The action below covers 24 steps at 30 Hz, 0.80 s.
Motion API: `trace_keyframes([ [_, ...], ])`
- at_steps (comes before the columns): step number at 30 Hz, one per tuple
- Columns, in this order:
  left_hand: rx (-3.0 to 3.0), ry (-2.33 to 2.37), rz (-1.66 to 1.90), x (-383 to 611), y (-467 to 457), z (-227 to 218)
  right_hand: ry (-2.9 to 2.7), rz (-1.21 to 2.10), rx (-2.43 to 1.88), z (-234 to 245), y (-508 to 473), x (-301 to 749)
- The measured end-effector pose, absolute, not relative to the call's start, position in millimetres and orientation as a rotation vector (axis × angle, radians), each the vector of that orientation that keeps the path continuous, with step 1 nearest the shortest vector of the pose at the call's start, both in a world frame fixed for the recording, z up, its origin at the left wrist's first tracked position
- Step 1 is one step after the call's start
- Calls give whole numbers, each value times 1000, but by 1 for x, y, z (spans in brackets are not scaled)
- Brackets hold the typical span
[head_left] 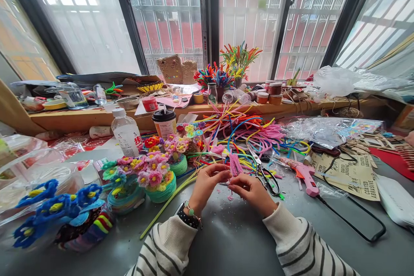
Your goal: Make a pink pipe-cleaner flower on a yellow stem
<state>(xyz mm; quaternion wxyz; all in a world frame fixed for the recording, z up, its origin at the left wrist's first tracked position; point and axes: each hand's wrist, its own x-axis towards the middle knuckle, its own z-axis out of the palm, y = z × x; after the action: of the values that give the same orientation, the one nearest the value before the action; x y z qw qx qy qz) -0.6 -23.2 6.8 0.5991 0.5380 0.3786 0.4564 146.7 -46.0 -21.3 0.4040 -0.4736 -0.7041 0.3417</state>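
As left hand [207,183] and right hand [250,190] pinched it, a pink fuzzy pipe-cleaner tuft [235,164] stood upright.
Both sets of fingertips clamped its base from either side.

Brightness: bright daylight, pretty even all over
Source: the windows [168,13] at the back (blown out to near white in places)
Shadows: soft, faint ones on the grey table [233,241] under the left hand [207,183] and right hand [252,193]
Glare: sheen on the clear plastic bags [326,131]
Focus: crisp on the pink tuft [235,164] both hands pinch
Edges: wide-angle stretch, window frames lean and bow, corners go a bit smeary
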Motion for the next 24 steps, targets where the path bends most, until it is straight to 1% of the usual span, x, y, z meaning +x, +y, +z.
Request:
trace_keyframes([
  [4, 1205, 883, 1067, 0, -24, 9, -1778, 916, -1179, -23, -46, 145],
  [10, 1035, 852, 1196, -2, -21, 8, -1744, 1077, -1132, -20, -47, 145],
  [16, 901, 822, 1229, -4, -19, 7, -1676, 1246, -1081, -22, -46, 143],
  [21, 878, 845, 1272, -5, -17, 6, -1610, 1326, -1065, -23, -46, 142],
  [24, 963, 882, 1242, -3, -18, 7, -1575, 1326, -1071, -25, -45, 142],
])
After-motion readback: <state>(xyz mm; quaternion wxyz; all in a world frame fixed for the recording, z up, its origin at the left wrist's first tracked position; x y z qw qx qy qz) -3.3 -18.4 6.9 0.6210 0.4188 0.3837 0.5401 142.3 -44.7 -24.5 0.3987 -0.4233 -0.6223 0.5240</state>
